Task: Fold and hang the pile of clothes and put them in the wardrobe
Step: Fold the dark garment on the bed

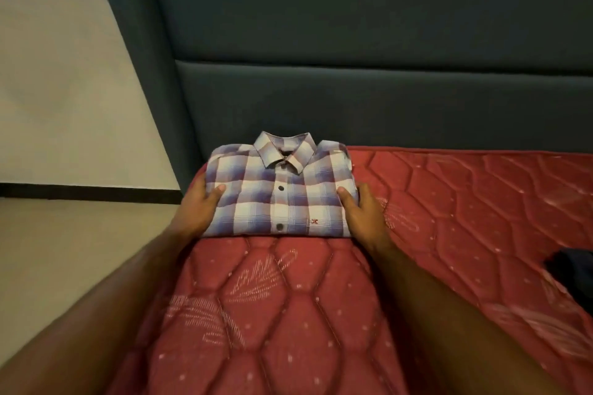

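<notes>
Folded checked shirt (281, 189) between both hands

A red quilted mattress (288, 314) carries a folded plaid shirt (279, 189) and dark cloth (574, 269).

You're looking at a checked shirt (279, 192) of thin woven cloth, matt, with glossy dark buttons. The mattress (288, 314) under it is quilted red fabric with a faint sheen, stitched in hexagons. The headboard (369, 42) is padded, matt grey-green upholstery.

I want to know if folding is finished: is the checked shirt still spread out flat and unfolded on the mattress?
No, the checked shirt lies folded into a neat rectangle, collar up, on the red mattress.
</notes>
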Tool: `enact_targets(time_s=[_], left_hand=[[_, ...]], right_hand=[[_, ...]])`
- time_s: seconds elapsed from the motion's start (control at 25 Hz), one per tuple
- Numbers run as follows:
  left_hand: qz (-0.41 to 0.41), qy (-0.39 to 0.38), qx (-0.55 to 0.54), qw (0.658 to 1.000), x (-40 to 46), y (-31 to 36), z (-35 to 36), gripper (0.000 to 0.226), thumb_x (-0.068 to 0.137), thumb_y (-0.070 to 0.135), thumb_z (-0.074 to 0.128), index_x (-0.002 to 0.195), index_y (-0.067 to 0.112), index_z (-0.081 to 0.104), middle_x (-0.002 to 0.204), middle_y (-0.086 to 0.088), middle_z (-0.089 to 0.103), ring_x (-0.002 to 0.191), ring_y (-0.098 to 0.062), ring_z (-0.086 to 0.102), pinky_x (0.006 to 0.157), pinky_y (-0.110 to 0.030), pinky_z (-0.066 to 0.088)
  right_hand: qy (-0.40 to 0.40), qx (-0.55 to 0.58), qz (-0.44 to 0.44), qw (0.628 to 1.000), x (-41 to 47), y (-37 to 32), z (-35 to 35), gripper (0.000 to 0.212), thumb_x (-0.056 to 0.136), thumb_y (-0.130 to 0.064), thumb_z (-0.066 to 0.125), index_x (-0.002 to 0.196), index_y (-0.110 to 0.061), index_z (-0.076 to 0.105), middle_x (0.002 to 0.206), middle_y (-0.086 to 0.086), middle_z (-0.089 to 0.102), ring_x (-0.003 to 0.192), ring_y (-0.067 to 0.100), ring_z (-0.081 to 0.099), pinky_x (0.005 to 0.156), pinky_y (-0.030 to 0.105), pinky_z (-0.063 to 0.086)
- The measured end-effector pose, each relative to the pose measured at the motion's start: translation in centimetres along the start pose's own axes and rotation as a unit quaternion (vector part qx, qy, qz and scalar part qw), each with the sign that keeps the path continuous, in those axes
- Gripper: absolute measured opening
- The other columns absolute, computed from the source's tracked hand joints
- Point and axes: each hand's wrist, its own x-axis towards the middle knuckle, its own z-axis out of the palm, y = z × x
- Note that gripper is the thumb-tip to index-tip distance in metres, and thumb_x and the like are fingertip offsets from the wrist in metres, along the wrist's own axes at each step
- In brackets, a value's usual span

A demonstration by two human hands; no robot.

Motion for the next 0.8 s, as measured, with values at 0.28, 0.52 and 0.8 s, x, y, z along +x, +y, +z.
enact_targets(time_s=[0.28, 0.52, 0.8], left_hand=[[0.002, 0.105, 0.190, 0.976, -9.1, 1.0, 3.3, 0.076, 0.102, 0.049, 0.047, 0.160, 0.012, 0.016, 0.162, -0.018, 0.027, 0.147, -0.034, 0.030, 0.121, -0.047, 0.024], [0.085, -0.080, 0.384, 0.916, -27.1, 6.1, 9.3, 0.080, 0.092, 0.062, 0.017, 0.153, 0.015, 0.042, 0.160, -0.012, 0.038, 0.148, -0.035, 0.033, 0.117, -0.061, 0.023], [0.106, -0.260, 0.401, 0.872, -42.5, 17.2, 21.1, 0.080, 0.089, 0.066, 0.023, 0.159, 0.027, 0.024, 0.168, -0.003, 0.016, 0.154, -0.028, 0.015, 0.120, -0.059, 0.013]], right_hand=[[-0.067, -0.140, -0.081, 0.985, -7.3, 0.2, -2.9, 0.068, 0.097, -0.052, 0.054, 0.152, -0.018, 0.035, 0.151, 0.005, 0.045, 0.137, 0.023, 0.043, 0.117, 0.041, 0.035], [-0.164, -0.415, -0.133, 0.885, -27.0, 1.5, -13.1, 0.070, 0.104, -0.049, 0.040, 0.161, -0.014, 0.021, 0.169, 0.007, 0.017, 0.155, 0.024, 0.017, 0.125, 0.037, 0.009], [-0.180, -0.517, -0.047, 0.835, -40.3, 1.5, -37.5, 0.051, 0.091, -0.031, 0.058, 0.136, -0.009, 0.049, 0.139, 0.017, 0.046, 0.126, 0.039, 0.050, 0.102, 0.043, 0.042]])
